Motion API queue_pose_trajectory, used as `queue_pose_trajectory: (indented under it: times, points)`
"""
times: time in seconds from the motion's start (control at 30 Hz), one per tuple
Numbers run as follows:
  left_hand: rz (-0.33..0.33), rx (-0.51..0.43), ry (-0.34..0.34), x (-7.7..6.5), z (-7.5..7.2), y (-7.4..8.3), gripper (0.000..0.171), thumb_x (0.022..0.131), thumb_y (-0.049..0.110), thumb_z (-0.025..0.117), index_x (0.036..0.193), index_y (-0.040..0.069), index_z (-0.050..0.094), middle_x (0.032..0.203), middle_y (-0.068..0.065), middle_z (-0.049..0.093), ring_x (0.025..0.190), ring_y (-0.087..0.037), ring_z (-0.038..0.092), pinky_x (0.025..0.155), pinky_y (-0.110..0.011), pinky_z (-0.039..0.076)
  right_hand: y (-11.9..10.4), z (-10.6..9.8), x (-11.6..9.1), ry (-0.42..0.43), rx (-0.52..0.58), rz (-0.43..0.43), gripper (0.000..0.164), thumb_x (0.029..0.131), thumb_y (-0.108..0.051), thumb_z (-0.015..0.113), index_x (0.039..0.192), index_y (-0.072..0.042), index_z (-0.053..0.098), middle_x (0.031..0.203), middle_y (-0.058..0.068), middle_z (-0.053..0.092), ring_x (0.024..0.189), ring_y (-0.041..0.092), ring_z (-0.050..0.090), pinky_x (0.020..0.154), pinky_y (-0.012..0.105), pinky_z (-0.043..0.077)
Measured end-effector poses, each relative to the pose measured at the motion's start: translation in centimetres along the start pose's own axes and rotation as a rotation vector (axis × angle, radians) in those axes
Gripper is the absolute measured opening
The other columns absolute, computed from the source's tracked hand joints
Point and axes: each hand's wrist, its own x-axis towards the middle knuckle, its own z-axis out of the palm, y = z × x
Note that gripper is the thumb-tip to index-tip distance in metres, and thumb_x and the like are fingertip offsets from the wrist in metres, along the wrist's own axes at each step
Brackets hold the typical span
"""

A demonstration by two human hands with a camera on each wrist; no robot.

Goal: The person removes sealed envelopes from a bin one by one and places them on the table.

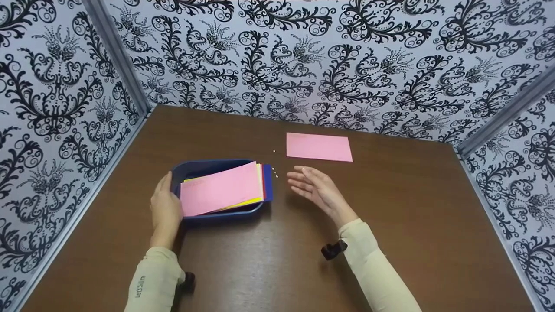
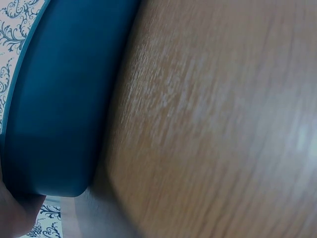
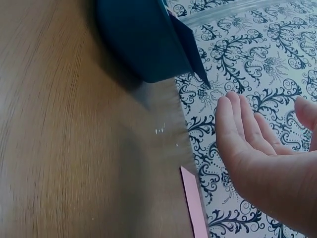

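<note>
A dark blue plastic tub stands left of the table's middle. In it lies a slanting stack of envelope-like paper pieces, a pink one on top, with yellow, white, red and blue edges below. The blue piece juts past the tub's right rim. My left hand rests against the tub's left end, fingers along its outer wall; the left wrist view shows mostly the tub's side. Right of the tub, my right hand hovers over the table with relaxed fingers and nothing in it.
Another pink paper piece lies flat near the back of the brown table. Several tiny white bits are scattered between it and the tub. Patterned walls close off the back and both sides.
</note>
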Motion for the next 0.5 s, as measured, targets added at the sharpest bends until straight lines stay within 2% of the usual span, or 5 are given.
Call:
queue_pose_trajectory:
  times: [0.33, 0.5]
  points:
    - [-0.020, 0.000, -0.019, 0.1, 0.0, 0.0, 0.056, 0.098, -0.004, 0.033, 0.152, 0.006, 0.039, 0.157, -0.018, 0.040, 0.140, -0.046, 0.042, 0.116, -0.057, 0.035, 0.0, 1.1, -0.1, -0.023, -0.005, 0.013, 0.051, 0.107, -0.024, 0.043, 0.146, 0.007, 0.037, 0.127, 0.013, 0.068, 0.116, 0.024, 0.067, 0.109, 0.045, 0.047]
    - [-0.032, -0.012, -0.030, 0.1, -0.1, 0.1, 0.055, 0.099, -0.004, 0.033, 0.153, 0.006, 0.038, 0.158, -0.018, 0.038, 0.142, -0.044, 0.039, 0.118, -0.056, 0.033, 0.0, 1.5, -0.1, -0.042, -0.024, 0.019, 0.048, 0.106, -0.026, 0.045, 0.144, 0.004, 0.042, 0.129, 0.013, 0.067, 0.125, 0.031, 0.062, 0.108, 0.043, 0.049]
